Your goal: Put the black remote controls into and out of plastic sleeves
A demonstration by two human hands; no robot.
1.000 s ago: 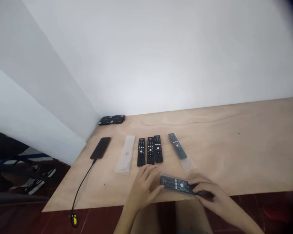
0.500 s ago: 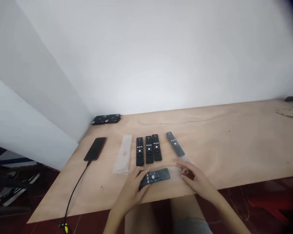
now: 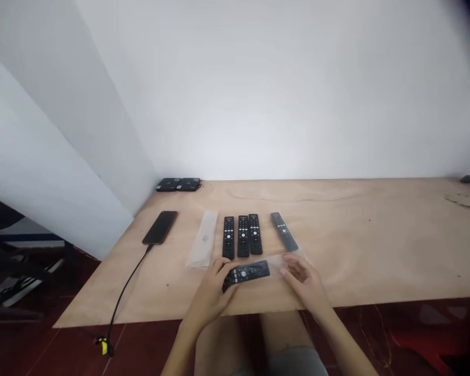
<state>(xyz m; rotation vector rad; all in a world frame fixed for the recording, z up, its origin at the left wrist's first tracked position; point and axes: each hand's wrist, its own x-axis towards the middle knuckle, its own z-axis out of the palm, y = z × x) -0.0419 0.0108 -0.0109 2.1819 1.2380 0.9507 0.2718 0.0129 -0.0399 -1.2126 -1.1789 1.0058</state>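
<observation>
Black remote control [image 3: 246, 274] is lying at a slant near the front edge of the plywood tabletop [image 3: 360, 245], its buttons facing up. The left hand [image 3: 209, 295] is gripping its lower left end, with the fingers curling over the top edge. The right hand [image 3: 303, 284] is staying apart from it, reaching in from the other side, with its fingertips [image 3: 285, 271] touching a clear plastic sleeve [image 3: 276, 263] that is stretching from the remote's right end; whether the remote is partly inside that sleeve is hard to tell. Just beyond the hands, three matching black remotes [image 3: 243, 236] are lying side by side, pointing away from the person. To their right, a fourth remote [image 3: 284, 231] is lying tilted on another clear sleeve. To their left, a flat translucent sleeve [image 3: 202, 240] is resting on the wood. Further left, a black smartphone [image 3: 160, 227] is lying with a black cable [image 3: 124, 293] trailing over the tabletop's edge toward a yellow-marked plug [image 3: 104, 345] near the red floor. Two flat black boxes [image 3: 177, 184] are sitting together against the wall in the far corner.
</observation>
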